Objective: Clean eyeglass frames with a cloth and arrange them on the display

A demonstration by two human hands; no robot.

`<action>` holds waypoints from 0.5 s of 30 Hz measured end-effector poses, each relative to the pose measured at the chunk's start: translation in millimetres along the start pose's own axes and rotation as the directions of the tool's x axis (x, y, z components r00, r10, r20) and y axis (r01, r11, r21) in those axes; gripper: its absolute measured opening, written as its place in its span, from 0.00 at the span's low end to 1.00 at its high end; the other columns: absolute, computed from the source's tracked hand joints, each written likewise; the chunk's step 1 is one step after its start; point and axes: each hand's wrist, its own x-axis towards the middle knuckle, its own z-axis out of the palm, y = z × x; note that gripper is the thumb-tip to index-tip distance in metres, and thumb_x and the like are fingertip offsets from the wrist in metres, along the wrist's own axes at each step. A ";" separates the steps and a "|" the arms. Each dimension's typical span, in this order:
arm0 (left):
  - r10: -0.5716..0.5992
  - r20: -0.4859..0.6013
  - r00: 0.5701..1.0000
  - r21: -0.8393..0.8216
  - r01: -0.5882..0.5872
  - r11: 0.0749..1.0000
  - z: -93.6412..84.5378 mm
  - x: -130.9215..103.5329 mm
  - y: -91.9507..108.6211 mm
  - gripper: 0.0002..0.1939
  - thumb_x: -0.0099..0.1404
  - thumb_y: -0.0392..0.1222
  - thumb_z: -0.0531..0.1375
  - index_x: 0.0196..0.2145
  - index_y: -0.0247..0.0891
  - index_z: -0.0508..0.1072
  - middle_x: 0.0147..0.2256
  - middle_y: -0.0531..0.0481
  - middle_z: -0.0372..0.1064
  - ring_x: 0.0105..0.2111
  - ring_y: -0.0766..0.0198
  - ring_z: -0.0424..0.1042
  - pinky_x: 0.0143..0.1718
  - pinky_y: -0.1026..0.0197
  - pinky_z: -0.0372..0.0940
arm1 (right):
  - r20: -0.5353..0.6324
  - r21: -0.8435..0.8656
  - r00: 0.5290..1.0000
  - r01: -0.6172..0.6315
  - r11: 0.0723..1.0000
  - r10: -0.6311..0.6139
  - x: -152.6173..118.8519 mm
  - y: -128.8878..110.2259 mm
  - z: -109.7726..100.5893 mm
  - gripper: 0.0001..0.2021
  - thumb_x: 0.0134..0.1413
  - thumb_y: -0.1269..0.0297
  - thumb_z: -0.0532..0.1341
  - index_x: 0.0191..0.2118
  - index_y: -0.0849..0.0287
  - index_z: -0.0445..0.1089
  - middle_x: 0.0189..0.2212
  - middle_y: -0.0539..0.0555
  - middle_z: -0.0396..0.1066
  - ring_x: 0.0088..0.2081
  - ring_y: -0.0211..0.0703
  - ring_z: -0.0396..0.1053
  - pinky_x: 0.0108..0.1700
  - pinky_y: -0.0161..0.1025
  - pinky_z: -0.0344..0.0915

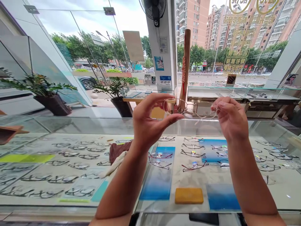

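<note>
A pair of thin-rimmed clear eyeglasses (178, 106) is held up level in front of me, above the glass counter. My left hand (152, 121) curves round the lens on the left, index finger along its top rim and thumb along its bottom rim. At the opposite end, my right hand (231, 117) pinches the frame near the hinge between thumb and fingers. One temple seems to slant down behind the right lens; the other is hard to make out. Below my hands, an orange-yellow case or block (189, 196) rests on the counter.
The glass display counter (162, 205) shows rows of spectacle frames (63, 179) and blue panels (158, 185). A brown cloth (118, 150) and a pale cloth (115, 164) lie left of my forearm. Beyond stand potted plants (53, 102), a wooden post (186, 62) and another display case (211, 92).
</note>
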 end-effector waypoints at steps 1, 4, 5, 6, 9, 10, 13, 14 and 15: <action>-0.014 -0.032 0.999 -0.013 0.014 1.000 1.5 -1.0 -1.4 0.23 0.60 0.57 0.77 0.49 0.46 0.82 0.39 0.51 0.78 0.32 0.66 0.72 0.37 0.59 0.72 | -0.024 -0.011 0.999 0.035 0.999 -0.035 0.2 1.5 -0.5 0.17 0.54 0.54 0.72 0.23 0.53 0.65 0.27 0.49 0.68 0.34 0.41 0.67 0.43 0.43 0.72; -0.035 -0.095 0.995 -0.058 0.030 0.998 6.3 -2.3 -3.6 0.23 0.59 0.57 0.78 0.48 0.47 0.82 0.37 0.52 0.77 0.31 0.67 0.70 0.34 0.61 0.71 | -0.070 -0.049 0.990 0.119 0.992 -0.122 -3.1 0.8 1.4 0.13 0.58 0.56 0.71 0.26 0.52 0.71 0.29 0.49 0.72 0.36 0.42 0.70 0.46 0.43 0.72; -0.040 -0.106 0.994 -0.074 0.033 0.997 7.7 -2.3 -3.7 0.23 0.59 0.57 0.78 0.48 0.47 0.82 0.37 0.53 0.77 0.31 0.67 0.69 0.34 0.61 0.71 | -0.079 -0.065 0.986 0.139 0.988 -0.144 -5.0 -0.7 2.7 0.10 0.59 0.57 0.70 0.29 0.51 0.74 0.31 0.49 0.74 0.38 0.42 0.72 0.47 0.44 0.73; -0.045 -0.116 0.992 -0.090 0.034 0.995 9.0 -2.2 -3.6 0.23 0.59 0.56 0.78 0.48 0.47 0.82 0.37 0.53 0.77 0.30 0.68 0.69 0.34 0.62 0.70 | -0.081 -0.083 0.983 0.157 0.984 -0.163 -7.2 -2.5 4.2 0.06 0.60 0.57 0.70 0.33 0.51 0.77 0.34 0.50 0.77 0.40 0.43 0.74 0.47 0.44 0.73; -0.058 -0.128 0.990 -0.128 0.042 0.991 11.6 -2.0 -3.1 0.21 0.60 0.55 0.78 0.47 0.47 0.83 0.38 0.53 0.78 0.31 0.68 0.69 0.34 0.63 0.70 | -0.029 -0.162 0.976 0.208 0.965 -0.215 -12.6 -7.3 7.4 0.09 0.60 0.57 0.70 0.45 0.48 0.81 0.42 0.51 0.80 0.45 0.45 0.76 0.49 0.45 0.74; -0.063 -0.130 0.989 -0.135 0.046 0.990 12.3 -2.0 -3.1 0.21 0.60 0.55 0.78 0.47 0.47 0.83 0.37 0.53 0.77 0.31 0.68 0.69 0.34 0.63 0.70 | 0.001 -0.192 0.973 0.227 0.955 -0.231 -13.8 -8.3 7.9 0.11 0.60 0.56 0.70 0.47 0.48 0.81 0.43 0.51 0.80 0.46 0.46 0.77 0.49 0.46 0.74; -0.076 -0.131 0.989 -0.151 0.056 0.987 14.0 -2.2 -4.0 0.21 0.59 0.56 0.78 0.47 0.47 0.83 0.35 0.53 0.76 0.30 0.68 0.69 0.34 0.63 0.70 | 0.075 -0.278 0.964 0.266 0.923 -0.255 -16.1 -9.1 7.9 0.14 0.61 0.53 0.70 0.50 0.47 0.81 0.45 0.51 0.79 0.47 0.47 0.77 0.52 0.49 0.73; -0.077 -0.129 0.989 -0.158 0.056 0.986 14.5 -2.2 -4.5 0.21 0.59 0.56 0.78 0.46 0.47 0.83 0.35 0.54 0.75 0.30 0.68 0.69 0.33 0.63 0.70 | 0.090 -0.300 0.962 0.273 0.914 -0.258 -16.5 -9.0 7.7 0.15 0.61 0.52 0.70 0.51 0.47 0.81 0.45 0.51 0.79 0.48 0.48 0.77 0.52 0.49 0.73; -0.076 -0.127 0.989 -0.165 0.055 0.985 15.1 -2.1 -4.8 0.21 0.59 0.56 0.78 0.46 0.47 0.83 0.35 0.54 0.75 0.30 0.68 0.68 0.33 0.63 0.69 | 0.102 -0.318 0.960 0.280 0.906 -0.261 -16.8 -8.8 7.5 0.16 0.60 0.51 0.71 0.52 0.47 0.80 0.45 0.51 0.79 0.48 0.48 0.77 0.53 0.50 0.73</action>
